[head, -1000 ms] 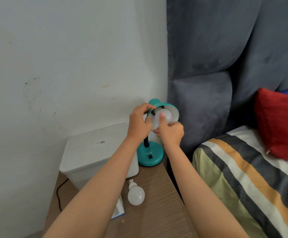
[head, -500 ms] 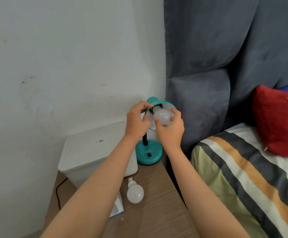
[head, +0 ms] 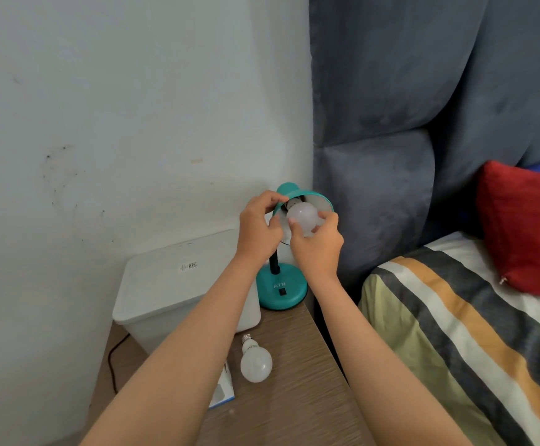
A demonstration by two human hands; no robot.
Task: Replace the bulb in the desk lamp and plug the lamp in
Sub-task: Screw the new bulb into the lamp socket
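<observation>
Bulb (head: pixel 302 217) in right hand (head: pixel 317 244), left hand (head: pixel 257 231) on lampshade (head: pixel 318 199)

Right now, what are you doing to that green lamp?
A person is changing the bulb in the teal desk lamp on the wooden bedside table. The left hand steadies the lamp's shade, while the right hand holds a white bulb at the socket inside it. Another bulb lies loose on the table beside a small box. Whether the lamp is plugged in cannot be told.
</observation>
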